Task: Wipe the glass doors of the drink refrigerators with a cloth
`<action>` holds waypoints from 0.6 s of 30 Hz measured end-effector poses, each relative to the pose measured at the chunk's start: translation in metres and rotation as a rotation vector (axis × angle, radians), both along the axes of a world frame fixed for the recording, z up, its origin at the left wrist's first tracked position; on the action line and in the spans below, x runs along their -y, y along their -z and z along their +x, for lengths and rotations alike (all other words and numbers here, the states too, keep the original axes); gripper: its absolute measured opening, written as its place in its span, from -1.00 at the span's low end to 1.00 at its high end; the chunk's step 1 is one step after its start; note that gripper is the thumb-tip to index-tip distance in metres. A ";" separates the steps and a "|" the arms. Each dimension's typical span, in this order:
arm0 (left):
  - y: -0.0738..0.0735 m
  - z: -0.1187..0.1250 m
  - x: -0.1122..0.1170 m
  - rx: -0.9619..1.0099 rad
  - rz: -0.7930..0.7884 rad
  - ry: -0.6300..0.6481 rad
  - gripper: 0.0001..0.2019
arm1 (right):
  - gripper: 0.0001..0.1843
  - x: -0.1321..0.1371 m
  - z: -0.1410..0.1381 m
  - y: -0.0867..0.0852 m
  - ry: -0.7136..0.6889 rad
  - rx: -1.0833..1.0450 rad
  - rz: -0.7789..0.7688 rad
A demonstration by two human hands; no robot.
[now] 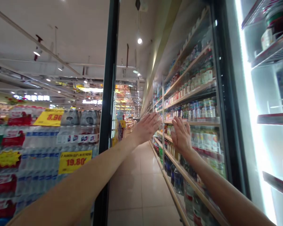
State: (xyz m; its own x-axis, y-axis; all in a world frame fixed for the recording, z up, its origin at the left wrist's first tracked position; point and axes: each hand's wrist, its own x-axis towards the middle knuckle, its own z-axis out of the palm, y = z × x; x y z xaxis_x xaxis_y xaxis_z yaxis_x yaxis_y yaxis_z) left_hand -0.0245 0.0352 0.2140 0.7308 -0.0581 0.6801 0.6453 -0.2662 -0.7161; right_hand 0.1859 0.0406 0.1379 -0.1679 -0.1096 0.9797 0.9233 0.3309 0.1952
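Both my arms reach forward at chest height. My left hand (147,127) is open, fingers straight and together, flat against or just short of the glass cooler door (132,175). My right hand (181,135) is open too, fingers up and slightly spread, palm towards the same glass. Neither hand holds anything. The door's dark edge frame (108,94) stands upright left of my left hand. I cannot tell whether the palms touch the glass.
On the right is the lit cooler interior (273,125) with wire shelves and a few jars and cans. Through the glass, shelves of bottled drinks (198,110) line a tiled aisle (141,188). Stacked water packs with yellow price signs (74,161) fill the left.
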 end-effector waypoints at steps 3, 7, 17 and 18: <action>-0.008 0.005 -0.001 0.190 0.012 -0.010 -0.62 | -0.43 0.000 0.004 0.003 -0.002 -0.010 -0.022; -0.006 0.011 0.000 0.166 0.009 0.027 -0.63 | -0.42 0.000 0.011 0.007 0.006 -0.012 -0.025; 0.004 0.022 0.000 0.108 -0.011 0.031 -0.63 | -0.42 0.001 0.021 0.015 -0.001 -0.050 -0.052; 0.010 0.025 0.000 0.044 -0.025 0.033 -0.61 | -0.42 0.003 0.018 0.013 -0.026 -0.045 -0.039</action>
State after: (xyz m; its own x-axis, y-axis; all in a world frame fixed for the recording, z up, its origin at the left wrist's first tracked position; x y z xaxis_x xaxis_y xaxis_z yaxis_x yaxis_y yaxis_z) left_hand 0.0008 0.0354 0.2045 0.6978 -0.0643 0.7134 0.6669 -0.3051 -0.6799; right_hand 0.2038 0.0376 0.1245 -0.1215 -0.0749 0.9898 0.9216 0.3618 0.1405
